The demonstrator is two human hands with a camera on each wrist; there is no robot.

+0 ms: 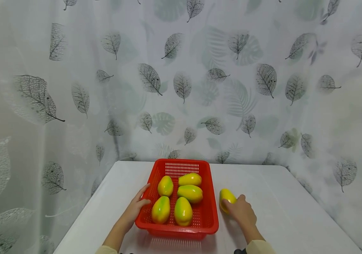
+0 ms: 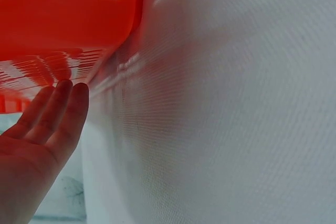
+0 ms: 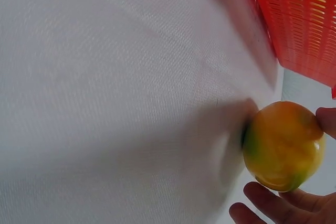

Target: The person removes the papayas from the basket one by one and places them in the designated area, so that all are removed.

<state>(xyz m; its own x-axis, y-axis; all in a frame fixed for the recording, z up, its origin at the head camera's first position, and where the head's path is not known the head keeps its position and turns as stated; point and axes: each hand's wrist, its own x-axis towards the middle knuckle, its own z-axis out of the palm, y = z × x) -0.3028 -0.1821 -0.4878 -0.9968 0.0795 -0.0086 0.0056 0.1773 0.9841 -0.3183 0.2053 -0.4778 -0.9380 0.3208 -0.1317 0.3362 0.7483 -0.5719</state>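
A red plastic basket (image 1: 211,197) with slotted walls stands on the table, holding several yellow-green papayas (image 1: 183,211). At its left rim is my left hand (image 1: 134,210), thumb and forefinger at the edge. The left wrist view shows the other fingers (image 2: 55,114) straight, close against the outside of the basket (image 2: 68,19). To the right of the basket, my right hand (image 1: 242,211) grips another papaya (image 1: 227,197) between thumb and fingers. Seen from the right wrist, that papaya (image 3: 283,148) is end-on, the thumb on one side and curled fingers (image 3: 273,203) on the other.
A white cloth covers the table (image 1: 282,204), which stretches out to the right of the right hand. Behind and along both sides hangs a pale curtain (image 1: 200,106) printed with leaves. The basket's right wall (image 3: 299,30) rises close to the held papaya.
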